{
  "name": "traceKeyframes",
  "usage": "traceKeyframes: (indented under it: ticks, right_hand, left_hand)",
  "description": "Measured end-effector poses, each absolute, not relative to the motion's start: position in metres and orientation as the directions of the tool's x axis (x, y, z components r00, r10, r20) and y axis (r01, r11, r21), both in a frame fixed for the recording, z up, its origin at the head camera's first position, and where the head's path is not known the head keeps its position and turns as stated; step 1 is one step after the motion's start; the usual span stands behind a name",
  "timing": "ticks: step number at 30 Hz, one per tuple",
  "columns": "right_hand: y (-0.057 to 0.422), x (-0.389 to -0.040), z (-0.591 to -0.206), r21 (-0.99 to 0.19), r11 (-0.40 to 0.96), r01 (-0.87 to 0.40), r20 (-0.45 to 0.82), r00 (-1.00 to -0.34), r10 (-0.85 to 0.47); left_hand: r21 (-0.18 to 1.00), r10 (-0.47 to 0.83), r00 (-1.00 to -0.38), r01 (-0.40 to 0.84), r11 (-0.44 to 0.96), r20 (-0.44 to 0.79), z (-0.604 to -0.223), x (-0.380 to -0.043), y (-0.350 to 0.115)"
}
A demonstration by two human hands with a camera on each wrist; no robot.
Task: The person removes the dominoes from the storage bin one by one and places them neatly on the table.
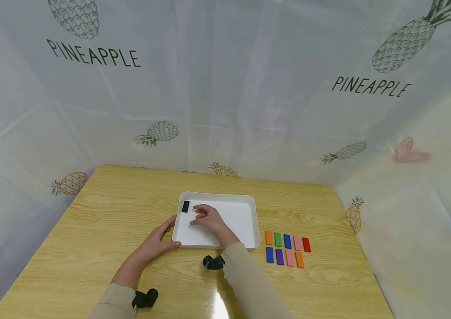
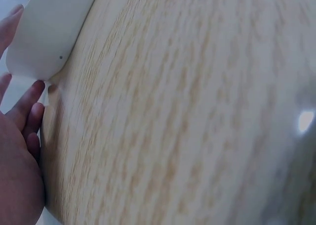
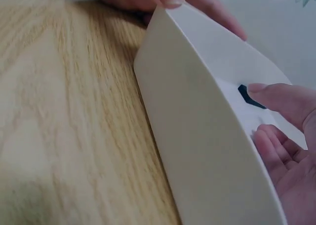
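Observation:
A shallow white tray (image 1: 229, 221) stands on the wooden table. Inside it, near the left end, lies a black rectangular block (image 1: 185, 206), also visible behind the thumb in the right wrist view. My left hand (image 1: 154, 243) rests against the tray's near left corner, thumb at the front and fairly straight fingers along the left side. Over the tray, just right of the black block, my right hand (image 1: 208, 219) hovers with thumb and fingers apart and nothing between them. The right wrist view shows this hand's lower fingers (image 3: 276, 146) loosely bent.
Right of the tray, flat coloured blocks lie in two rows, among them a green block (image 1: 278, 239), a purple block (image 1: 279, 257) and a red block (image 1: 306, 244). A pineapple-printed curtain (image 1: 225, 88) hangs behind the table (image 1: 129, 190). Each wrist carries a black camera.

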State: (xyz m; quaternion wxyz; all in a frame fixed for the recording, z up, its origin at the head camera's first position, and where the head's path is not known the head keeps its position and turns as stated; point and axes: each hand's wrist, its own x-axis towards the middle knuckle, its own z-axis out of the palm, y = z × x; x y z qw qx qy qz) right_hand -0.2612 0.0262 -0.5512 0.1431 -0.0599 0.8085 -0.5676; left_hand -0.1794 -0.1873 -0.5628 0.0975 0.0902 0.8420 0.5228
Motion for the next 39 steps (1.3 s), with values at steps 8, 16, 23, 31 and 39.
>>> traceKeyframes:
  ticks: [8,16,23,31,39]
  right_hand:
    - [0.023,-0.277,-0.553,-0.839,0.544,-0.023,-0.187,-0.926,-0.327]
    - [0.017,-0.284,-0.546,-0.778,0.628,-0.021,-0.261,-0.898,-0.353]
    - [0.010,-0.287,-0.545,-0.675,0.737,-0.044,-0.288,-0.904,-0.317]
    - [0.006,-0.284,-0.540,-0.619,0.785,-0.029,-0.319,-0.904,-0.285]
    - [0.005,-0.279,-0.540,-0.586,0.807,-0.070,-0.272,-0.922,-0.277]
  left_hand:
    - [0.904,0.261,-0.962,0.037,0.427,-0.084,-0.567,-0.181,-0.187]
    - [0.901,0.275,-0.959,0.060,0.430,-0.068,-0.565,-0.180,-0.188]
    - [0.903,0.267,-0.961,0.051,0.427,-0.072,-0.565,-0.180,-0.188]
    - [0.905,0.270,-0.961,0.057,0.422,-0.065,-0.566,-0.180,-0.186]
    - [0.904,0.264,-0.963,0.059,0.424,-0.061,-0.565,-0.180,-0.186]
